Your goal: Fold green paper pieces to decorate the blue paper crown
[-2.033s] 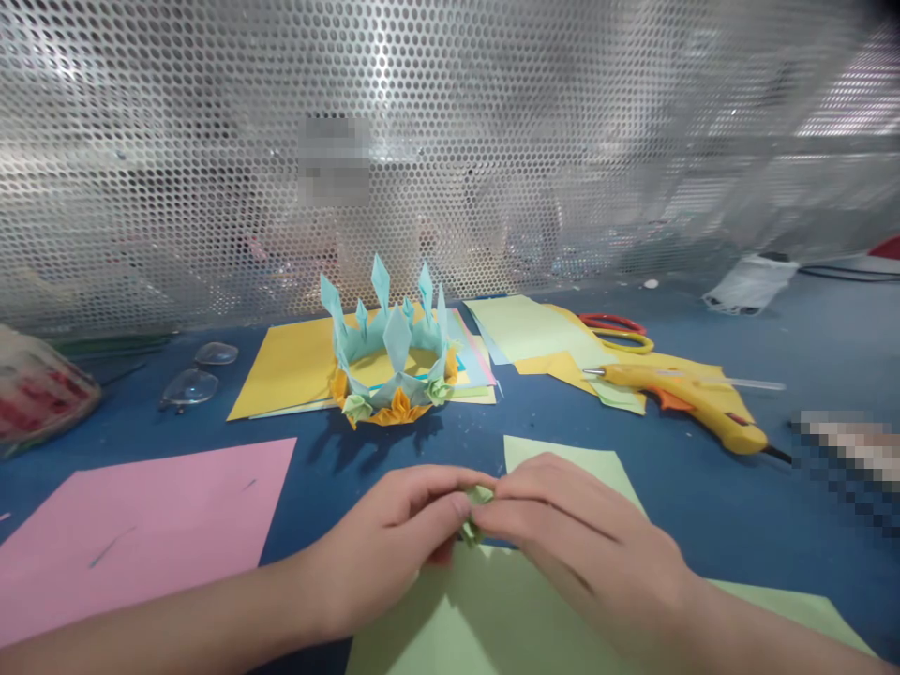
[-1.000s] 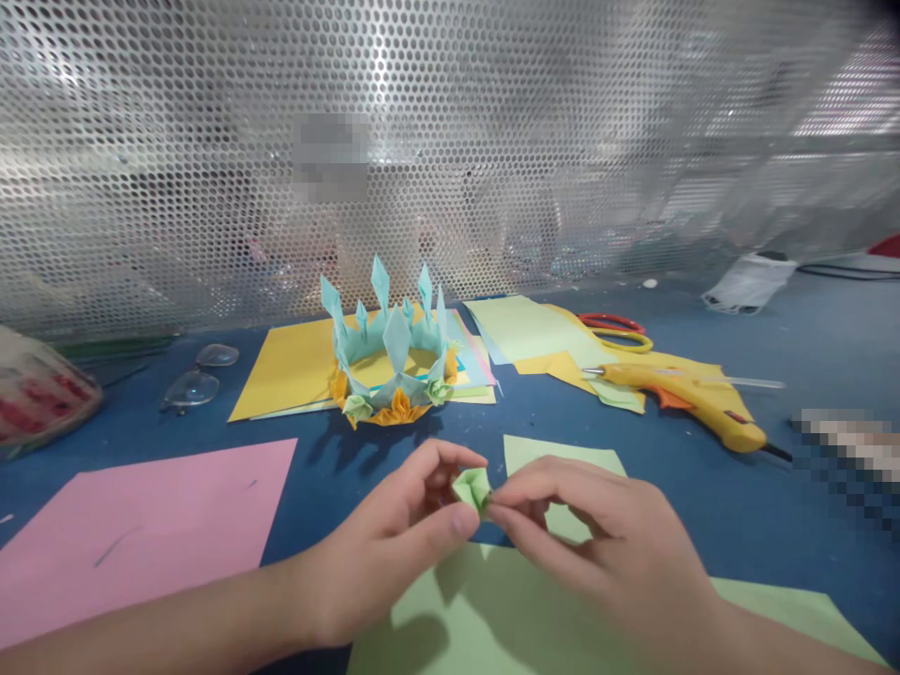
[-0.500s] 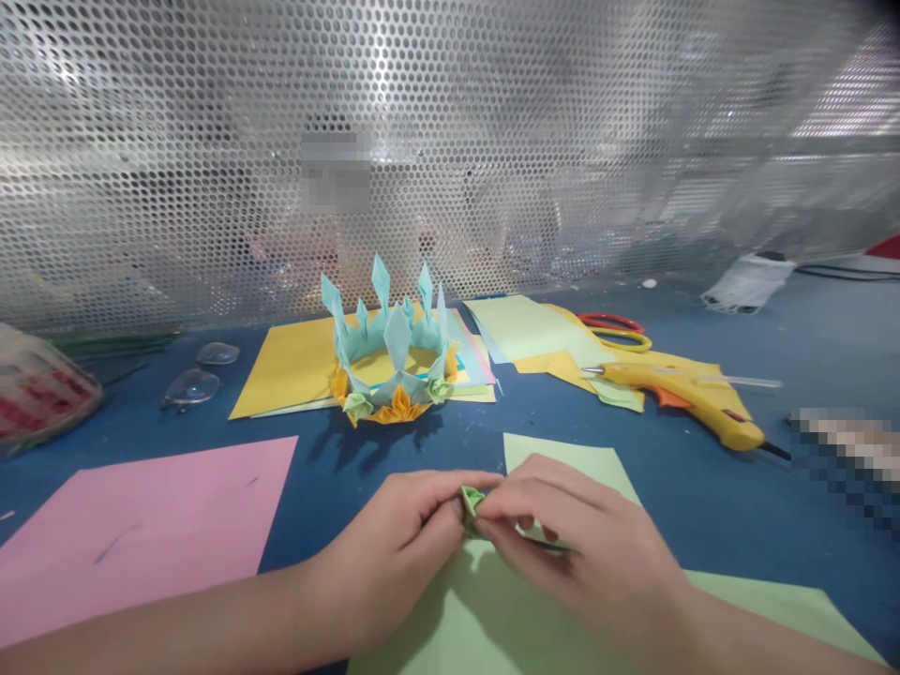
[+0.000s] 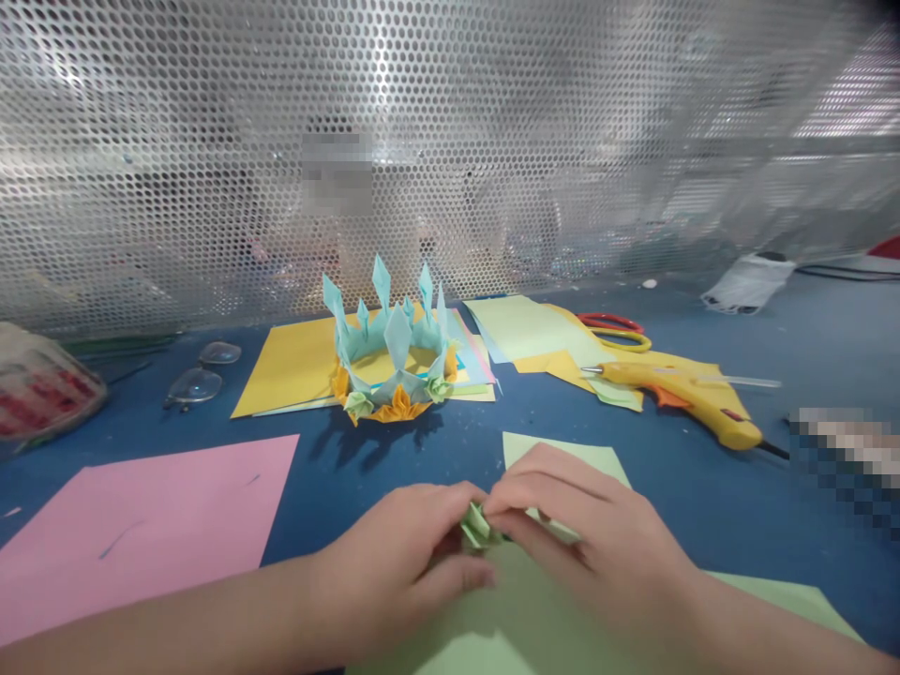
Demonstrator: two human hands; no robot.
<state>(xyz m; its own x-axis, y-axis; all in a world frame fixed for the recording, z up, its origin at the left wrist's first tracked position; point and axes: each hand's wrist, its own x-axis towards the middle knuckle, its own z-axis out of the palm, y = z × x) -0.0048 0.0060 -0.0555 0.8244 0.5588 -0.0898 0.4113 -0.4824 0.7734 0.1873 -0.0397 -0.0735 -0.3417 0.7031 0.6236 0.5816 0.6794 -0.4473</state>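
A small folded green paper flower (image 4: 478, 528) is held between my two hands, low in the middle of the view. My left hand (image 4: 408, 553) curls round its left side, the thumb stretched out beneath it. With thumb and forefinger my right hand (image 4: 591, 534) pinches its right edge. Under both hands lie sheets of light green paper (image 4: 492, 619). Beyond them stands a pale blue paper crown (image 4: 397, 342) with pointed tips, its base trimmed with orange and green folded paper flowers.
Pink paper (image 4: 161, 525) lies at left, glasses (image 4: 197, 384) behind it. At right are a yellow glue gun (image 4: 675, 394), red-and-yellow scissors (image 4: 619, 336) and a white face mask (image 4: 749, 281). A perforated metal screen (image 4: 450, 141) closes off the back.
The green paper flower has turned in my fingers and shows more of its folds. My left thumb has moved off it, down and to the right.
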